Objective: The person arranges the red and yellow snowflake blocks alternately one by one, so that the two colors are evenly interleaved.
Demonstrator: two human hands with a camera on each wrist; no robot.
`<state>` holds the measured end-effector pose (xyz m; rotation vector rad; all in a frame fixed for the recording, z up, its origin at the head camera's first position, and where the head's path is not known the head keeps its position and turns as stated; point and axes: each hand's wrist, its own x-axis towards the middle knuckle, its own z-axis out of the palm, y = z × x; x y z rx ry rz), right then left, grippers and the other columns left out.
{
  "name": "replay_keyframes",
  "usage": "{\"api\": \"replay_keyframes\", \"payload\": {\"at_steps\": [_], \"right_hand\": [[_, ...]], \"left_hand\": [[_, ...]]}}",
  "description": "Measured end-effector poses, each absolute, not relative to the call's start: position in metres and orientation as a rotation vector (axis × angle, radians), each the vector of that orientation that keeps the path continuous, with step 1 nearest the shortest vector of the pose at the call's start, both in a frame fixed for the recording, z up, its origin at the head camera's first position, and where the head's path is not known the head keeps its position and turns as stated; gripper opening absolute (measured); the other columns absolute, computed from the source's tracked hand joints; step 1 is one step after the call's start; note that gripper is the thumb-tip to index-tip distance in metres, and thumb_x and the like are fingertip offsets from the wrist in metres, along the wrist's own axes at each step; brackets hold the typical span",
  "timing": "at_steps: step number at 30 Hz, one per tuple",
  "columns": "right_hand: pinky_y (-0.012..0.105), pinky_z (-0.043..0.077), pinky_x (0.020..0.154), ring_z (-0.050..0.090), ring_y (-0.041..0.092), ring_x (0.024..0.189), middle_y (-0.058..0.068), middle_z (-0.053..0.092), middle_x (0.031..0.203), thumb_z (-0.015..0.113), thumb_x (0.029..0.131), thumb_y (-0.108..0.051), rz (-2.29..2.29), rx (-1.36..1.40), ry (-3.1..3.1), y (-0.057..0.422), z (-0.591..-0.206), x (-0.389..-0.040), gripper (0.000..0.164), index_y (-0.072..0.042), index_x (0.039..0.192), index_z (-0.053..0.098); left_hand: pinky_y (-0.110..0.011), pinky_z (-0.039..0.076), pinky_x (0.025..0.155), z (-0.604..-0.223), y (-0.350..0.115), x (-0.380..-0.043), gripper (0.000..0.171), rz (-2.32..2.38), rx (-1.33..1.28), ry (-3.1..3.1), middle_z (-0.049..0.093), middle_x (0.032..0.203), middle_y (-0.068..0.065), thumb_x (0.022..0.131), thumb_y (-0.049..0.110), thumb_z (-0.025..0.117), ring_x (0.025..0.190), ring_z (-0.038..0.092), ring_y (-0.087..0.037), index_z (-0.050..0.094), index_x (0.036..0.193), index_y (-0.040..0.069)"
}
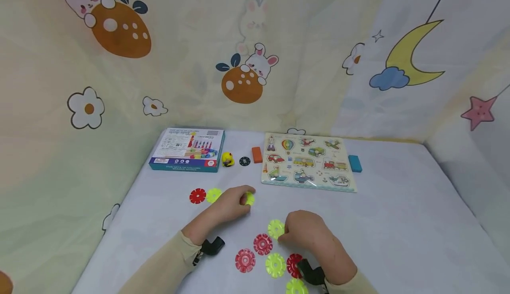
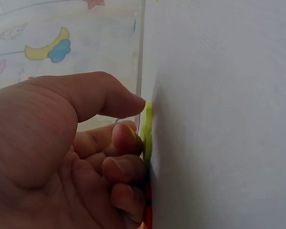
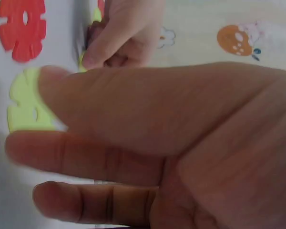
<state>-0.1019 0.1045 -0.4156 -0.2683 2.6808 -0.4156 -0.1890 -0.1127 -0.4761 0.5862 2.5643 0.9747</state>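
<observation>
My left hand [image 1: 233,203] pinches a yellow-green notched plastic disc [image 1: 249,199] by its edges. In the left wrist view that disc [image 2: 148,131] lies against the white tabletop, thumb at one edge, fingertips at the other. To its left lie a yellow-green disc [image 1: 214,195] and a red disc [image 1: 197,195] in a row. My right hand [image 1: 304,230] is over another yellow-green disc [image 1: 276,229]; in the right wrist view its thumb and fairly straight index finger straddle this disc [image 3: 26,105]. Whether they touch it is unclear.
Near the right forearm lie red discs [image 1: 263,244] and yellow-green discs [image 1: 275,265]. Along the back are a toy box [image 1: 187,150], a yellow duck [image 1: 227,159], a black chip [image 1: 245,161], an orange block [image 1: 257,155], a picture board [image 1: 308,161] and a blue block [image 1: 355,164].
</observation>
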Motion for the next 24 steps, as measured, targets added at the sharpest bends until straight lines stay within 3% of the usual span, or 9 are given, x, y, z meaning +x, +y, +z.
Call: {"api": "replay_keyframes", "payload": {"at_steps": [6,11,15,20,24], "right_hand": [[0.028,0.043,0.059,0.048,0.009,0.066,-0.009,0.053,0.079,0.081,0.07,-0.041,-0.423,-0.449,2.699,0.079,-0.428,-0.098,0.036,-0.02,0.097,0.067],[0.024,0.041,0.054,0.046,0.01,0.062,-0.007,0.046,0.072,0.083,0.068,-0.036,-0.402,-0.489,2.665,0.07,-0.44,-0.098,0.031,-0.019,0.084,0.062],[0.023,0.043,0.056,0.047,0.01,0.066,-0.007,0.046,0.076,0.083,0.068,-0.036,-0.478,-0.484,2.611,0.072,-0.44,-0.1,0.034,-0.019,0.086,0.059],[0.024,0.045,0.058,0.05,0.01,0.068,-0.007,0.052,0.074,0.079,0.074,-0.023,-0.772,-0.5,2.497,0.076,-0.438,-0.105,0.025,-0.022,0.083,0.056],[0.028,0.046,0.059,0.054,0.014,0.068,-0.004,0.056,0.076,0.076,0.079,-0.021,-1.029,-0.353,2.543,0.082,-0.438,-0.121,0.025,-0.022,0.092,0.056]], "left_hand": [[-0.028,0.04,0.059,-0.478,-0.115,-0.19,0.047,1.01,0.543,2.543,0.051,0.074,0.0,0.082,0.014,0.068,0.07,0.049,-0.014,0.056,0.127,0.019],[-0.027,0.04,0.058,-0.478,-0.113,-0.19,0.046,1.016,0.556,2.549,0.05,0.073,0.001,0.081,0.013,0.068,0.069,0.048,-0.012,0.057,0.126,0.018],[-0.027,0.04,0.058,-0.476,-0.113,-0.19,0.046,1.017,0.562,2.553,0.051,0.074,0.001,0.081,0.014,0.069,0.069,0.048,-0.013,0.057,0.126,0.018],[-0.027,0.041,0.058,-0.474,-0.113,-0.19,0.047,1.026,0.545,2.544,0.051,0.074,0.0,0.081,0.016,0.07,0.07,0.049,-0.014,0.057,0.126,0.017],[-0.027,0.041,0.059,-0.475,-0.113,-0.19,0.046,1.023,0.544,2.545,0.052,0.074,0.0,0.081,0.017,0.07,0.069,0.05,-0.014,0.058,0.125,0.018]]}}
